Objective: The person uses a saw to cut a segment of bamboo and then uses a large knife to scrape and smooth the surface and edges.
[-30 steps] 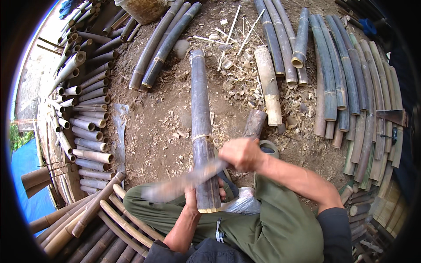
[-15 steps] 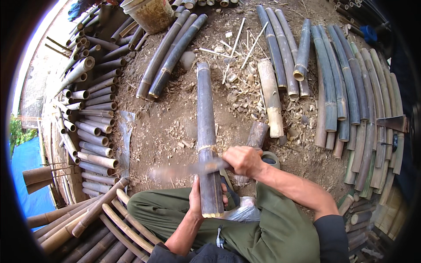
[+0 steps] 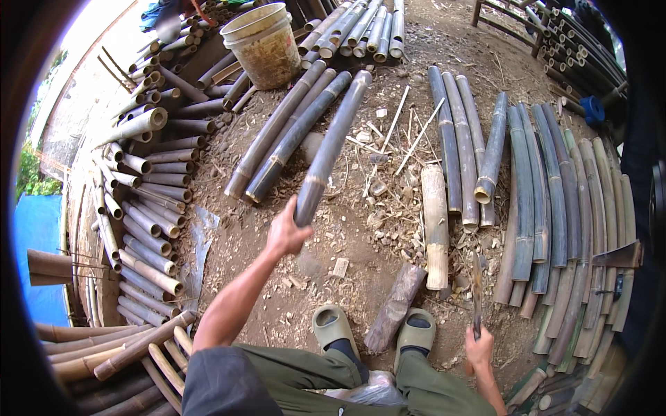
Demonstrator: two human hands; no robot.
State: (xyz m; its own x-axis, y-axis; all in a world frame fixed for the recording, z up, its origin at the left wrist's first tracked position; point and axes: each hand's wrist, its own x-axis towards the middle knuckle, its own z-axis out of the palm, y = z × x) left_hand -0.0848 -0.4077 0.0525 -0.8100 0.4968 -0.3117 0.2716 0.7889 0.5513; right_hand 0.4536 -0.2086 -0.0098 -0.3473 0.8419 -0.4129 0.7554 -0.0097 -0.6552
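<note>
My left hand (image 3: 286, 233) is stretched forward, closed round the near end of a dark bamboo length (image 3: 329, 149). That length tilts up and away, beside a group of dark bamboo lengths (image 3: 295, 135) on the ground. At the lower right, my right hand (image 3: 479, 349) grips a machete (image 3: 477, 288) by its handle, the blade pointing away from me. A short wooden log (image 3: 395, 308) lies between my sandalled feet. Just left of the machete, a pale, peeled bamboo piece (image 3: 435, 229) rests on wood chips.
Stacked bamboo tubes (image 3: 156, 215) line the left side, and rows of bamboo lengths (image 3: 548, 187) lie at the right. A dirty white bucket (image 3: 260, 45) stands at the back left, near a bamboo pile (image 3: 357, 28). Thin sticks (image 3: 395, 121) lie on the dirt.
The bamboo has gone from my lap to the far group in my left hand. My right hand with the machete has moved down and right. My legs have opened out, uncovering both feet.
</note>
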